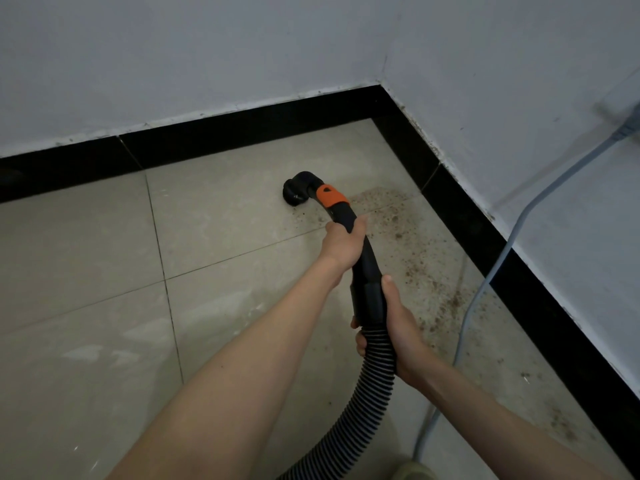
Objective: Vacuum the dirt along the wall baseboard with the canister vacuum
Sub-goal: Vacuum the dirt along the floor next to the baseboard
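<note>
With both hands [343,245] [401,330] gripping the hose [369,271], the nozzle [294,192] is sitting beside the dirt [415,258] along the floor's right edge, risking missing it or snagging the cord [485,282].

floor [86,258]: beige tiles | dirt [415,251] along black baseboard [485,230] | grey cable [460,334] lying

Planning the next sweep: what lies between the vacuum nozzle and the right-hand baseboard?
Head view: brown dirt scattered over floor tile, between nozzle and baseboard.
</note>
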The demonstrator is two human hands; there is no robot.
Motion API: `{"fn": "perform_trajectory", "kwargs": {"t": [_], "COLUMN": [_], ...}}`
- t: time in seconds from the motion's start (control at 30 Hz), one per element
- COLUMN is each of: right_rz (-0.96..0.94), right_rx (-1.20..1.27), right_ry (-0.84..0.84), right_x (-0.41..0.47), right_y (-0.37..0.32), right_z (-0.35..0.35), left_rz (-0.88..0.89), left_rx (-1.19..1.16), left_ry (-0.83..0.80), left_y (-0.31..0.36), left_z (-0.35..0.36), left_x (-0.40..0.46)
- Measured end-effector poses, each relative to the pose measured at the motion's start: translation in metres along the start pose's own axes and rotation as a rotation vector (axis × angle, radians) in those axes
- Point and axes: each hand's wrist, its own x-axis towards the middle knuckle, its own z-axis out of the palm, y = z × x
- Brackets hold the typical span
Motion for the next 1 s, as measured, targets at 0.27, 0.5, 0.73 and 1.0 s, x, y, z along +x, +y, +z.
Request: {"fn": "perform_trajectory", "kwargs": {"t": [0.27,0.5,0.73,1.0], "right_rz": [-0.14,-0.086,0.027,-0.101], "right_rx": [-0.224,-0.35,-0.34,-0.659], "right_ry": [-0.013,-0.121,-0.262,-0.259], "right_x": [-0.012,-0.014,-0.006,0.005], "right_y": [0.004,0.007,-0.005,0.004], "right_z": [0.007,0.011,0.022,0.04], "left_rz": [-0.101,-0.096,-0.143,-0.137], "left_rx": [-0.153,-0.092,-0.174,-0.245], "left_ry": [0.158,0.101,0.062,0.071], "left_y": [0.008,0.008,-0.011,-0.044], "left_z": [-0.039,-0.063,-0.074,-0.08], "left_x": [0.012,0.009,-0.005,-0.023]}}
